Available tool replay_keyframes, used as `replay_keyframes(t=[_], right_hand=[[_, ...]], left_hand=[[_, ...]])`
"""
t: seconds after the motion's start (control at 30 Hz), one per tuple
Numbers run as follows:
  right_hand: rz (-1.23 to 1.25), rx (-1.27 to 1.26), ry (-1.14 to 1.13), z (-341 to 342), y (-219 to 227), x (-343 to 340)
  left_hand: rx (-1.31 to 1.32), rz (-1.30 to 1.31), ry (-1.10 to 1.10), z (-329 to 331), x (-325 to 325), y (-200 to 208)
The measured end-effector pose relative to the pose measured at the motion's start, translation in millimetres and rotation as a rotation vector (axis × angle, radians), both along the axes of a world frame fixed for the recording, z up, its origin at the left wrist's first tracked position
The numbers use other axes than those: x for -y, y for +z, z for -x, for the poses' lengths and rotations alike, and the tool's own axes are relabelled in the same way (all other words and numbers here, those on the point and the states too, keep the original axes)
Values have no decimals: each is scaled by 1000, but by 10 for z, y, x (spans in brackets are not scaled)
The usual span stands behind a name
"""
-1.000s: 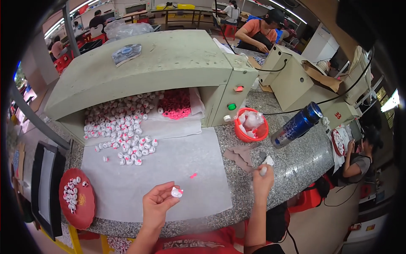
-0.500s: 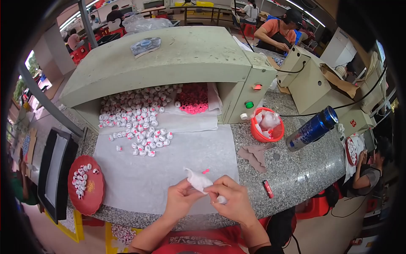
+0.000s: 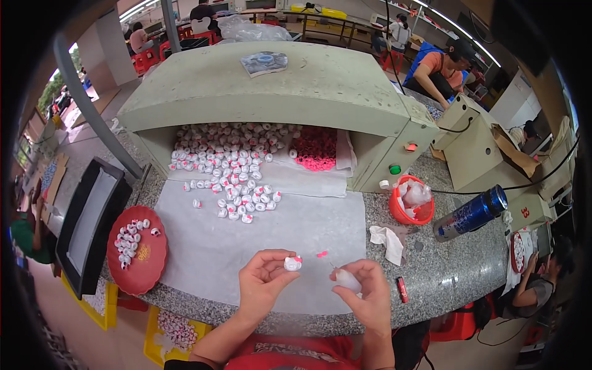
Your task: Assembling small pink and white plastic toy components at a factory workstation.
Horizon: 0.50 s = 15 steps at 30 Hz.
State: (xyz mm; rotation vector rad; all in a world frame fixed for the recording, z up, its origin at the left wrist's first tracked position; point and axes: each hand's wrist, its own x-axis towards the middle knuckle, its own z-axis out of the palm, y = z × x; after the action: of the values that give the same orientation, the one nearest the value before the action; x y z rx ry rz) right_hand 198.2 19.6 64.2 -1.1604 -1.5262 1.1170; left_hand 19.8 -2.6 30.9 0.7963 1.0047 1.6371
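head view: two hands over a white sheet (image 3: 259, 246)
left hand (image 3: 262, 287): pinching a small white-and-pink piece (image 3: 292, 263)
right hand (image 3: 365, 295): gripping a small white bottle (image 3: 347, 280)
loose pink bit (image 3: 321, 253): on the sheet between both hands

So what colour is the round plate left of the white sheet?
Red, the round plate holds small white pieces; head view.
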Motion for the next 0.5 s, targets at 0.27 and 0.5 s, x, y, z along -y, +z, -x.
replay_keyframes(t=[0.27, 0.5], right_hand=[[-647, 56, 31, 248, 18, 137], [-669, 43, 4, 280, -48, 132]], left_hand=[[-11, -50, 27, 28, 70, 48], [-29, -115, 21, 27, 64, 49]])
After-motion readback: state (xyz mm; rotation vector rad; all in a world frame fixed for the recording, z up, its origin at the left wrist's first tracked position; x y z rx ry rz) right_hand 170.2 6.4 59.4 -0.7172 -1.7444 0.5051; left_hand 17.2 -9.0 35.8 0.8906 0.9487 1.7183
